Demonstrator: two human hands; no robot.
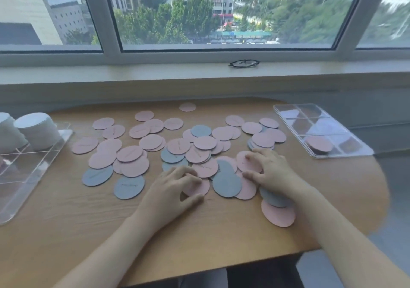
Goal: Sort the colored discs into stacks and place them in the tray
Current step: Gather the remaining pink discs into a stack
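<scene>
1. Colored discs, pink and grey-blue, scattered loose and overlapping across the middle of the wooden counter; pink far outnumbering grey-blue.
2. One stray pink disc lying apart at the far edge, near the wall below the window.
3. Left hand resting on the near edge of the pile, fingers curled over a pink disc, thumb on the bare counter just beside it; whether pinching or only pressing, cannot tell.
4. Right hand laid over the pile to the right, fingers spread fairly wide and pressing on a pink disc, nothing gripped.
5. Large grey-blue disc lying between the two hands, overlapping pink ones.
6. Under the right wrist, a grey-blue disc on top of another pink disc, closest to the counter's near edge.
7. Clear tray with compartments at the right end of the counter, one near compartment holding a stack of pink discs.
8. Second clear tray at the left end, with stacks of white discs in its far part.
9. Black-framed glasses on the window sill beyond the counter.
</scene>
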